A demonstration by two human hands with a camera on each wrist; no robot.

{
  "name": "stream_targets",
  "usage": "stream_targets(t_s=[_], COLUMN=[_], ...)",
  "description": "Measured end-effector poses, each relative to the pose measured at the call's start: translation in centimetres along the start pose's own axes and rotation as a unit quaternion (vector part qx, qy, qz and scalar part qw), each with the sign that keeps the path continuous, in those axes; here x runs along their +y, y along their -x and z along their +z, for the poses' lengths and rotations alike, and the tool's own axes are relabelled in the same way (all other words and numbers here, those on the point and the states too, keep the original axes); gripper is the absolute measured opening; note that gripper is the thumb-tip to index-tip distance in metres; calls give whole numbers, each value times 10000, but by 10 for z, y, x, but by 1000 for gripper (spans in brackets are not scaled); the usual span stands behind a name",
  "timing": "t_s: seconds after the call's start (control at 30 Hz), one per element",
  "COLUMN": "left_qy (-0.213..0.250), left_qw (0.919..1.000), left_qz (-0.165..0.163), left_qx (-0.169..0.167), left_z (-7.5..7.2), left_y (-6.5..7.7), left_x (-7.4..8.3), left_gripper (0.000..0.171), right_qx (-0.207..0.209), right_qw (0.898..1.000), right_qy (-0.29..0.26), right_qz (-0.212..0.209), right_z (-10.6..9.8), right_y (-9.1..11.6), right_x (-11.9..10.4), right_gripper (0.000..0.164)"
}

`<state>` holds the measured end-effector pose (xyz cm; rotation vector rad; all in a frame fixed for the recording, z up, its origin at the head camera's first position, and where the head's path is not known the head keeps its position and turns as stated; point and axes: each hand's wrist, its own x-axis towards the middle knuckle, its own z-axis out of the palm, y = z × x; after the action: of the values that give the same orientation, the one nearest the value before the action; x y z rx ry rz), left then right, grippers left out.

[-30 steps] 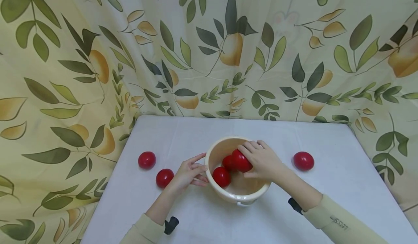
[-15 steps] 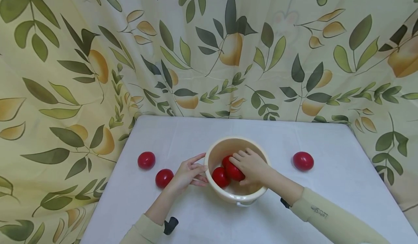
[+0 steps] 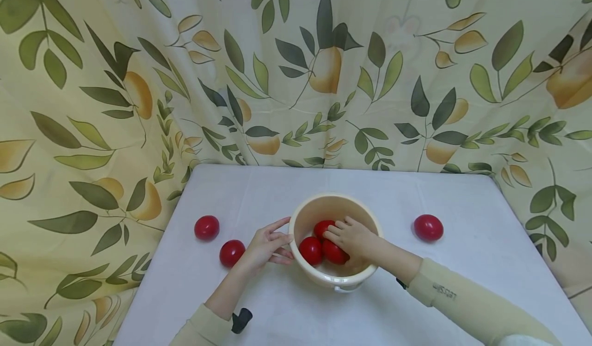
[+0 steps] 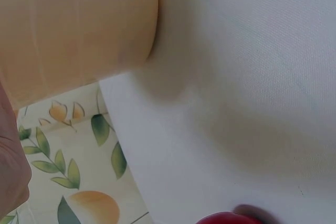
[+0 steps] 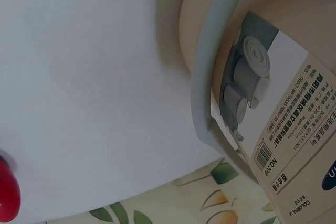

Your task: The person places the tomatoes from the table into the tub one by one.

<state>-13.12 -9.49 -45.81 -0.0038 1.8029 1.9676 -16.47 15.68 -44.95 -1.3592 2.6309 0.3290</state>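
A cream plastic bucket (image 3: 333, 279) stands mid-table in the head view. Inside it, my right hand (image 3: 353, 237) reaches down over the right rim, its fingers curled on a shiny red ball (image 3: 336, 254) low in the bucket. Two more red balls lie against that one, one at the left (image 3: 311, 251) and one behind (image 3: 324, 228), partly covered by my fingers. My left hand (image 3: 268, 246) rests on the bucket's left side, fingers fairly straight, fingertips at the rim. The bucket's wall (image 4: 79, 30) fills the upper left of the left wrist view.
Two red balls, one farther left (image 3: 206, 228) and one beside my left wrist (image 3: 232, 253), lie on the white-covered table (image 3: 259, 192). Another red ball (image 3: 428, 228) lies at the right. A pale handle (image 5: 202, 77) and printed label (image 5: 294, 114) show on the bucket. Behind hangs a leaf-patterned curtain (image 3: 296, 99).
My right hand has moved left and down into the bucket, bringing its red ball low beside the other two. My left hand and the bucket stay in place.
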Motion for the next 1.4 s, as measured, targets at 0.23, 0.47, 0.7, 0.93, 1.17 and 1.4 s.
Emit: stream_targets(t_s=[0.23,0.47,0.7,0.93,1.17,1.4], left_qy=[-19,4,-3,-14,-31,0], left_qw=[10000,10000,10000,10000,10000,10000], left_qz=[9,-1,-18,-16,27,24], left_qx=[23,16,37,28,16,-11], left_z=[0,0,1,1,1,1], left_y=[0,-1,-1,0,1,1], left_x=[0,-1,0,0,1,1], left_gripper=[60,59,59,59,58,58], right_qx=[-88,-389,-287,-66,1489,3127], right_qw=[9958,9923,9849,9986,9849,9357], right_qy=[902,1171,1694,517,-735,-542], right_qz=[-162,-123,-212,17,483,1541], right_z=[1,-1,0,0,-18,-26], right_y=[-2,-4,-6,-5,1,25], right_x=[-1,-3,-2,4,21,50], right_gripper=[78,78,74,74,60,51])
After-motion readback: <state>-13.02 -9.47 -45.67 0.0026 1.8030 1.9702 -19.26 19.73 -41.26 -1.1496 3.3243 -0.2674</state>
